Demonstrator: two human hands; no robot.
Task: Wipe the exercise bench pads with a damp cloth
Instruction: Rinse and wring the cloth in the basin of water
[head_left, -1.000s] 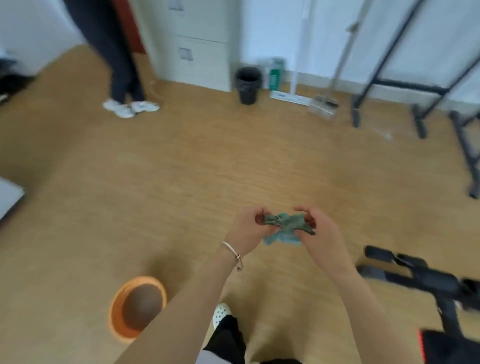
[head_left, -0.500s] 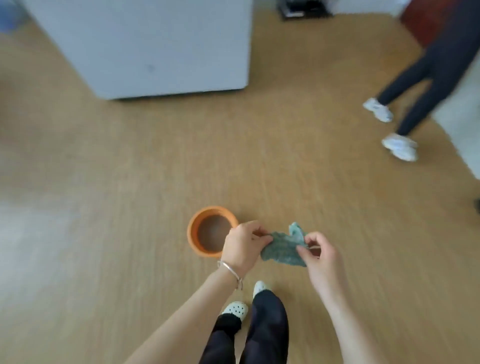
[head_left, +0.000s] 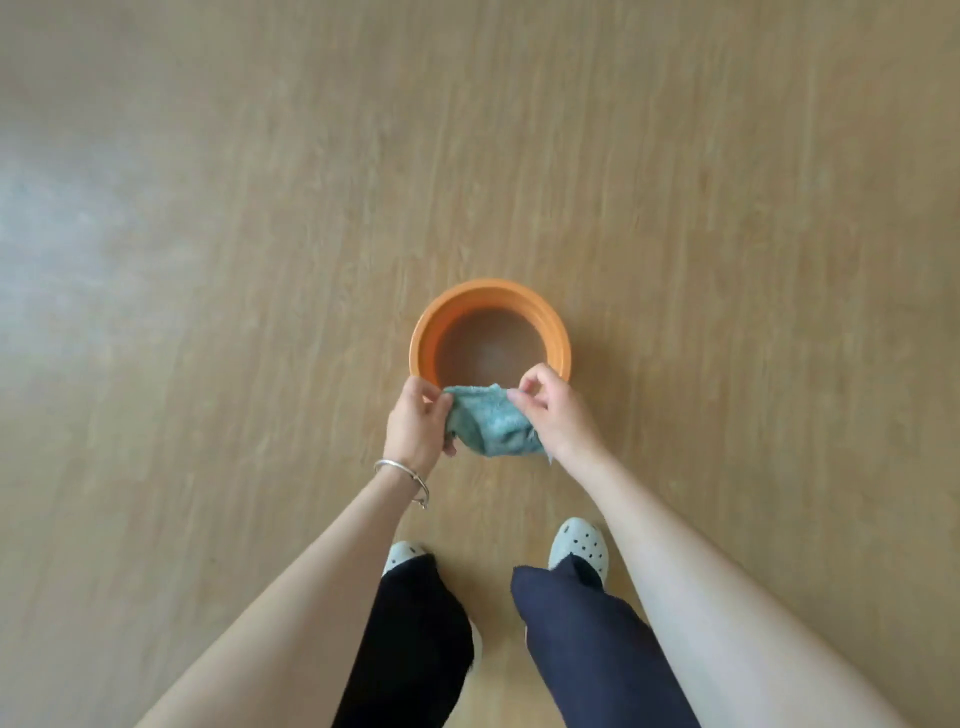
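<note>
A small teal cloth (head_left: 491, 423) hangs stretched between both hands just above the near rim of an orange basin (head_left: 427, 332) that holds murky water. My left hand (head_left: 417, 423), with a silver bangle on the wrist, pinches the cloth's left corner. My right hand (head_left: 553, 410) pinches the right corner between thumb and forefinger. The exercise bench is out of view.
Wooden floor fills the view on all sides of the basin. My two feet in pale perforated clogs (head_left: 579, 545) stand close behind the basin, with dark trouser legs (head_left: 587, 639) below my arms.
My view has swung from the room down to the basin, now straight ahead of my feet. Both hands have carried the cloth over its near rim, spread wider.
</note>
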